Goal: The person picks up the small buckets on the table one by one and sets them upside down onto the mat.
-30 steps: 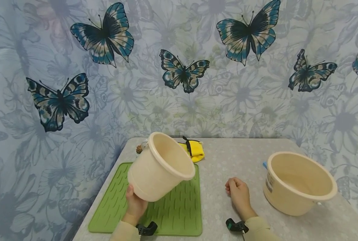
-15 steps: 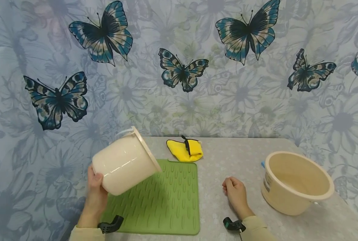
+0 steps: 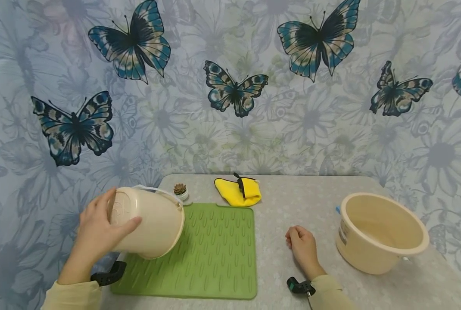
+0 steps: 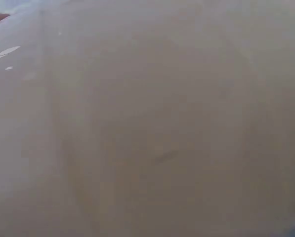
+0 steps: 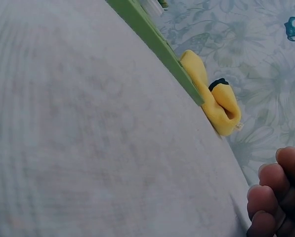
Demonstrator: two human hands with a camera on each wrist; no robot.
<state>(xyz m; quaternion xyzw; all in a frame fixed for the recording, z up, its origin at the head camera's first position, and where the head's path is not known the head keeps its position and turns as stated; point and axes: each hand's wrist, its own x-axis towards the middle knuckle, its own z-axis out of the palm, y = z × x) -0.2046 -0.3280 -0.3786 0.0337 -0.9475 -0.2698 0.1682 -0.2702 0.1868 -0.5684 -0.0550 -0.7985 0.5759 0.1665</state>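
My left hand (image 3: 96, 228) grips a cream plastic bucket (image 3: 154, 221) by its base, thumb and fingers spread across the bottom. The bucket lies tipped on its side over the left part of a green ridged mat (image 3: 215, 249), its mouth facing right and away from view. Along its upper side runs a white handle (image 3: 157, 189). In the left wrist view the blurred bucket wall (image 4: 162, 113) fills nearly everything. My right hand (image 3: 303, 249) rests on the table right of the mat, fingers loosely curled around nothing; its fingertips (image 5: 263, 200) show in the right wrist view.
A second, wider cream bucket (image 3: 360, 254) stands upright on the right, with a blue piece at its left side. Behind the mat lie a folded yellow cloth (image 3: 228, 193) with black trim and a small potted succulent (image 3: 181, 192). A butterfly-patterned wall (image 3: 312, 137) backs the table.
My left hand has carried the bucket left and lower, turning it so that its base faces me and its mouth points away. The small potted plant is uncovered. My right hand stays put.
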